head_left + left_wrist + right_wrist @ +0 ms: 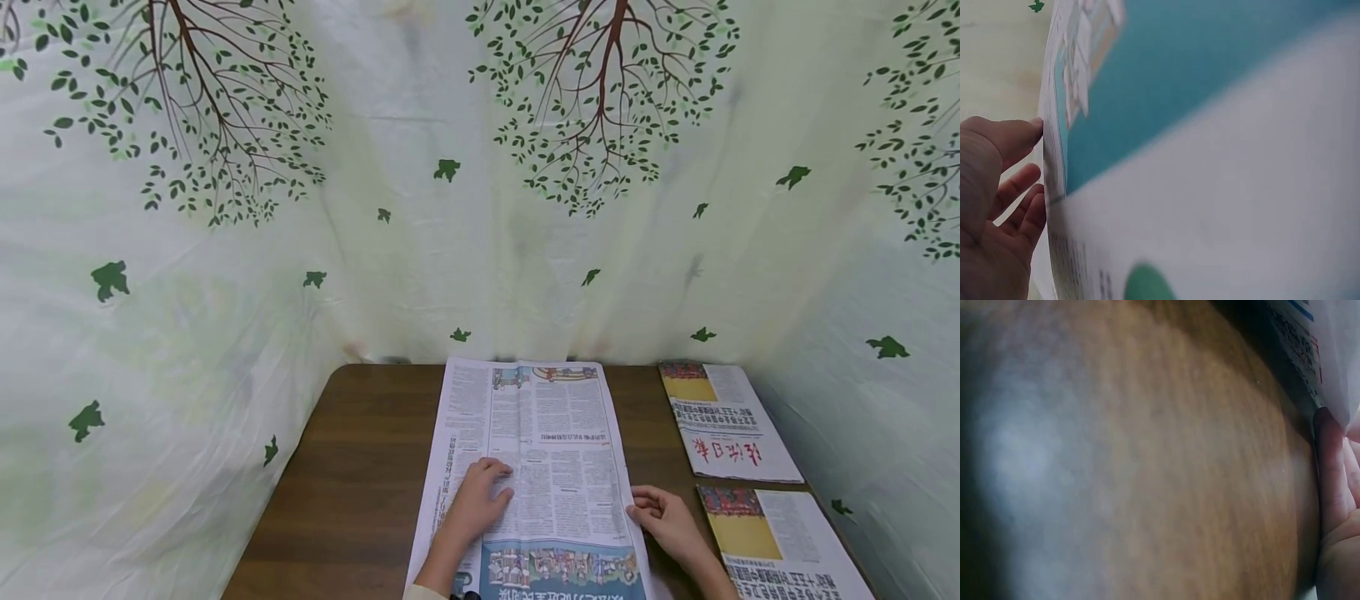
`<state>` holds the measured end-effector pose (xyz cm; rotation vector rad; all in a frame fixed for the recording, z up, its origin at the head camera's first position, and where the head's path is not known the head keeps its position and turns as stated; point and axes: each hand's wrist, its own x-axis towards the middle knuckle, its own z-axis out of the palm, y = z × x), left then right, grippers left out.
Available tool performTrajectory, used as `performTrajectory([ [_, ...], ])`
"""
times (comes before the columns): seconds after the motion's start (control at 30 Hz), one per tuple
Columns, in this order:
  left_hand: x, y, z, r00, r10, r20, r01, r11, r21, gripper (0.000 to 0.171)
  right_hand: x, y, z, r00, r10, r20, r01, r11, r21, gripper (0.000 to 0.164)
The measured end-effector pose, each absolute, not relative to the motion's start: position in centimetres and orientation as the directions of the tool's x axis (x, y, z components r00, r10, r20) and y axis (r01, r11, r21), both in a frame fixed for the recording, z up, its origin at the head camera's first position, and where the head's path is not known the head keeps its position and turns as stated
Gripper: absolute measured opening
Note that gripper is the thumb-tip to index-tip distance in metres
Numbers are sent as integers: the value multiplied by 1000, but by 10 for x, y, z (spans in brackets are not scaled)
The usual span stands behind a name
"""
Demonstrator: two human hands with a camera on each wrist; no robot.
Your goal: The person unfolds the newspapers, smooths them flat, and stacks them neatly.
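Observation:
An open newspaper (555,475) lies lengthwise on the brown table, with columns of print, a vertical crease and a blue illustrated band at the near end. My left hand (477,502) rests on its left part, fingers loosely bent and thumb apart. The left wrist view shows that hand (1007,187) with its fingertips against the paper (1210,200). At the newspaper's right edge my right hand (667,521) pinches the paper between thumb and fingers. Seen from the right wrist, the lifted paper edge (1335,356) meets the fingers (1332,469) of that hand.
Two folded newspapers lie at the table's right side, a far one (731,425) and a near one (787,542), both with red and yellow pictures. The wooden table (352,475) shows left of the open newspaper. Behind hangs a pale cloth (525,275) printed with trees and leaves.

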<state>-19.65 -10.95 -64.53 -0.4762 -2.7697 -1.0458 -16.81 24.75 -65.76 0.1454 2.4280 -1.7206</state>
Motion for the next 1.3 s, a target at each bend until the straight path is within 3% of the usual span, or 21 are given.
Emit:
performTrajectory([
  [0.93,-198,-27,-630,-895,438,81,355,591,725,28,-167,238,-655,-980,100,-171,196,351,-916,42],
  [1.3,-198,11,-633,-866,476,156,421,523,742,22,-167,238,-656,-984,110,-137,165,318,-933,40],
])
